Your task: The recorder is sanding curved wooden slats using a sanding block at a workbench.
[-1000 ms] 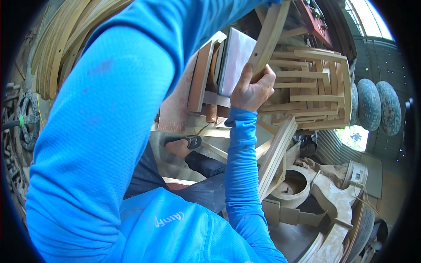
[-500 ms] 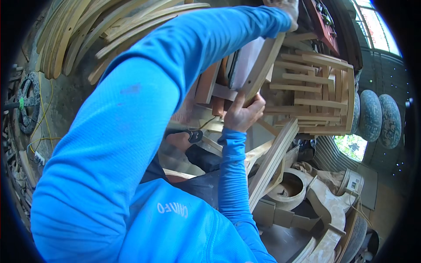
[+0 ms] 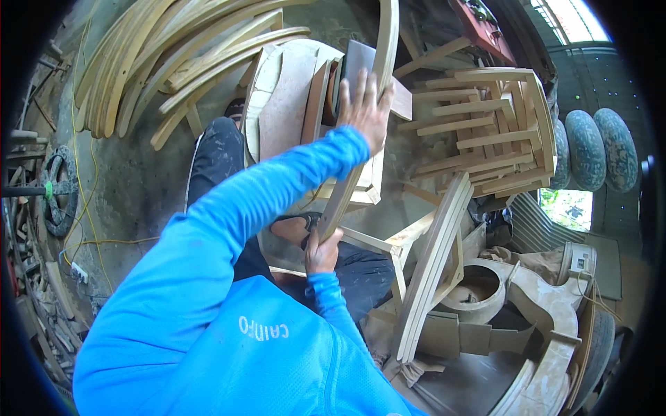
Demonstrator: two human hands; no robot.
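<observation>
A long, slightly curved wooden slat (image 3: 340, 197) runs from near my lap up past the top edge of the view. My left hand (image 3: 364, 114) lies flat across its middle, fingers stretched out and apart. Around the slat's near end, my right hand (image 3: 322, 254) is closed with the fingers wrapped on the wood. Beneath the slat stands a wooden work stand (image 3: 283, 104) with upright boards and a dark strip along one side. A grey flat panel (image 3: 358, 64) shows just beyond my left fingers. The slat hides part of the stand.
Curved wooden slats (image 3: 114, 76) are piled at the far left. Stacked wooden pieces (image 3: 496, 132) stand to the right, and long slats (image 3: 433, 267) lean beside my right leg. Cast machine parts (image 3: 541, 312) sit at the lower right. A yellow cable (image 3: 87, 208) crosses the left floor.
The slat has come nearer to my body with my right hand on its near end. My left hand has left the far end and now lies flat on the middle.
</observation>
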